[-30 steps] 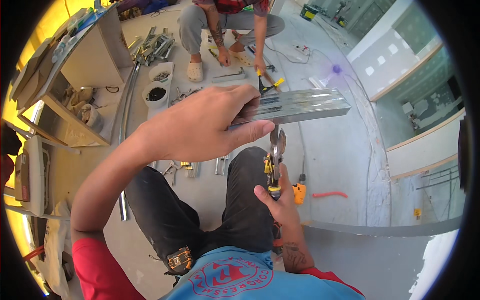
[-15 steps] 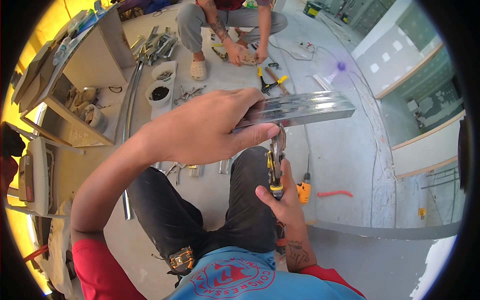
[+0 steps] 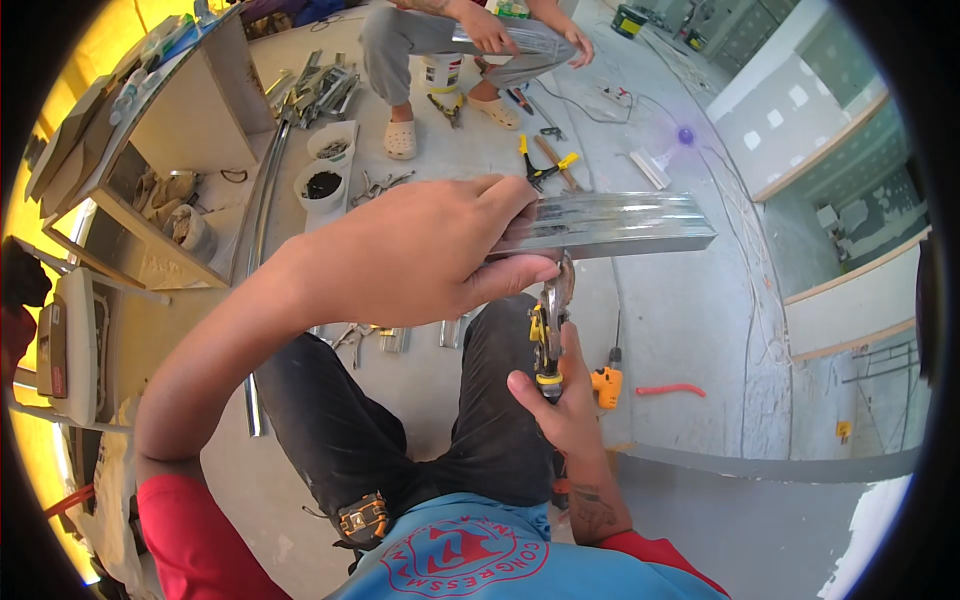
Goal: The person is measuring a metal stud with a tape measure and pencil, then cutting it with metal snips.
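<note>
My left hand grips a short length of shiny metal channel from its left end, thumb along the near edge. The channel points to the right, raised above my knees. My right hand is closed round tin snips with yellow and black handles, held upright. Their metal jaws meet the channel's near lower edge, close to my left thumb; the exact bite is hidden there.
Opposite, a co-worker's hands hold another metal piece. White tubs of screws, clamps and a pile of metal offcuts lie on the floor. To my right are a yellow drill, a red bar and loose cables.
The channel and my hands have barely shifted. Across from me, the co-worker's hands have risen from near the floor to knee height with a metal piece.
</note>
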A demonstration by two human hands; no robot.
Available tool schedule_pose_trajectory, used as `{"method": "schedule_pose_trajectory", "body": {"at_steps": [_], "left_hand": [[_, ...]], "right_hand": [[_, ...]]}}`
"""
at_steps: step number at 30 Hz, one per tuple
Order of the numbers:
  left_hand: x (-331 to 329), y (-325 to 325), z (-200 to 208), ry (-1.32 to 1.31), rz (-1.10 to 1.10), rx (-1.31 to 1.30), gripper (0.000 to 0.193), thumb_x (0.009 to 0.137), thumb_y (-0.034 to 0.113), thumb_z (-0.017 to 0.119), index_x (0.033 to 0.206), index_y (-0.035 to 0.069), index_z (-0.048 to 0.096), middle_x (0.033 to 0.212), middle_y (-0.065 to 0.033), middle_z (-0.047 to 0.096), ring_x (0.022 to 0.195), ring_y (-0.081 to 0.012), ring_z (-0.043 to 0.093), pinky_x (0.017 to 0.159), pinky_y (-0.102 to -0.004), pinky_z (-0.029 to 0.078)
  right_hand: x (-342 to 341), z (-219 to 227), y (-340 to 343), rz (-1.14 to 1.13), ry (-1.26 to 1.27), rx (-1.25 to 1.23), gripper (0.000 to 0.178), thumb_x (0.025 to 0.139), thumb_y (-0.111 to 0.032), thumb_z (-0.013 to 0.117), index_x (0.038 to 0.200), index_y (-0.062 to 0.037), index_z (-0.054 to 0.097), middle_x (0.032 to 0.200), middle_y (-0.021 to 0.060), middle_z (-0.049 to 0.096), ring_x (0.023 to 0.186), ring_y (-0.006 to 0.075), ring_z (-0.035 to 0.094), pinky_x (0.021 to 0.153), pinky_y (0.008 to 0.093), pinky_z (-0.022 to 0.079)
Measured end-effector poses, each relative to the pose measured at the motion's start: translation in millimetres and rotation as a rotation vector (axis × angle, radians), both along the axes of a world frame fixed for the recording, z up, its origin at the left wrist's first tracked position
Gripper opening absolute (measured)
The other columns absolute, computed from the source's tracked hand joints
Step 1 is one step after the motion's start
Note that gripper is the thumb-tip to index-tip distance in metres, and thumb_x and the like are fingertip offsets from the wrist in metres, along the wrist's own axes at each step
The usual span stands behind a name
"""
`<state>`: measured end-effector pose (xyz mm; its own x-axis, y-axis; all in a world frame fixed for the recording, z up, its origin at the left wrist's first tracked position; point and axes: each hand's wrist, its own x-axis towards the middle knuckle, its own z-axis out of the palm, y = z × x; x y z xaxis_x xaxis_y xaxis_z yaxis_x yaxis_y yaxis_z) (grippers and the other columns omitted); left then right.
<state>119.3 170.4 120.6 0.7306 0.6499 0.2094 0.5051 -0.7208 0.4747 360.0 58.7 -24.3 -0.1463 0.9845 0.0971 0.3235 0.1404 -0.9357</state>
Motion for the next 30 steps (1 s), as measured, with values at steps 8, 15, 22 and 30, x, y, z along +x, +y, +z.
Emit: {"method": "schedule_pose_trajectory", "body": {"at_steps": [8,15,22,30], "left_hand": [[3.9,4.7,-10.7,0.019,-0.057,0.094,0.049,0.100,0.042,0.066,0.117,0.000,0.047,0.096,-0.0206,0.063,0.086,-0.0454,0.064,0.072,-0.0494,0.050],[7.1,4.5,-10.4,0.060,-0.032,0.157,0.049,0.095,0.039,0.073,0.112,0.002,0.047,0.096,-0.0169,0.060,0.082,-0.0430,0.064,0.069,-0.0489,0.050],[10.1,10.0,-11.7,0.107,0.004,0.169,0.046,0.091,0.029,0.078,0.113,0.002,0.047,0.097,-0.0156,0.060,0.083,-0.0413,0.065,0.069,-0.0475,0.051],[10.7,9.6,-10.7,0.128,0.035,0.199,0.038,0.088,0.013,0.075,0.110,0.001,0.047,0.099,-0.0163,0.059,0.083,-0.0412,0.066,0.068,-0.0494,0.052]], "right_hand": [[-5.6,-33.7,14.1,-0.058,-0.013,0.181,0.067,0.086,-0.018,0.077,0.143,0.0032,0.047,0.124,0.0180,0.057,0.113,0.0326,0.058,0.099,0.0418,0.046],[-3.2,-48.2,31.6,-0.098,-0.040,0.389,0.053,0.082,-0.014,0.075,0.129,0.0026,0.056,0.105,0.0151,0.059,0.094,0.0308,0.060,0.086,0.0392,0.049],[-2.0,-55.9,40.0,-0.125,-0.014,0.343,0.050,0.080,-0.014,0.077,0.124,0.0036,0.059,0.104,0.0153,0.061,0.090,0.0290,0.062,0.082,0.0365,0.051],[-10.7,-21.1,18.9,-0.168,-0.047,0.084,0.058,0.088,-0.027,0.081,0.132,0.0037,0.057,0.110,0.0172,0.066,0.098,0.0315,0.066,0.088,0.0389,0.052]]}}
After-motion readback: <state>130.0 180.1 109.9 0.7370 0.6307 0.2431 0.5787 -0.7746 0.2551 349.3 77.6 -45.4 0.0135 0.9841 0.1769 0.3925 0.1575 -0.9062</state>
